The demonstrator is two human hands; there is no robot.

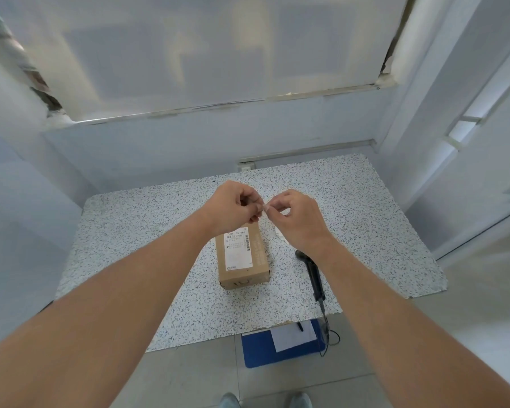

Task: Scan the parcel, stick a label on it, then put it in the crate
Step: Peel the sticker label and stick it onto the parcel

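Note:
A small brown cardboard parcel (243, 257) lies on the speckled table (130, 231), with a white shipping label and barcodes on its top face. Both hands are raised just above the parcel's far end. My left hand (233, 206) and my right hand (296, 216) pinch a small pale label (265, 208) between their fingertips. A black handheld scanner (314, 275) lies on the table to the right of the parcel, its cable trailing over the front edge. Part of a white sheet (280, 234) shows under my right hand.
A blue crate (256, 348) sits on the tiled floor below the table's front edge, with a white paper (292, 337) and a black pen in it. White walls close in on the left and right. My shoes show at the bottom edge.

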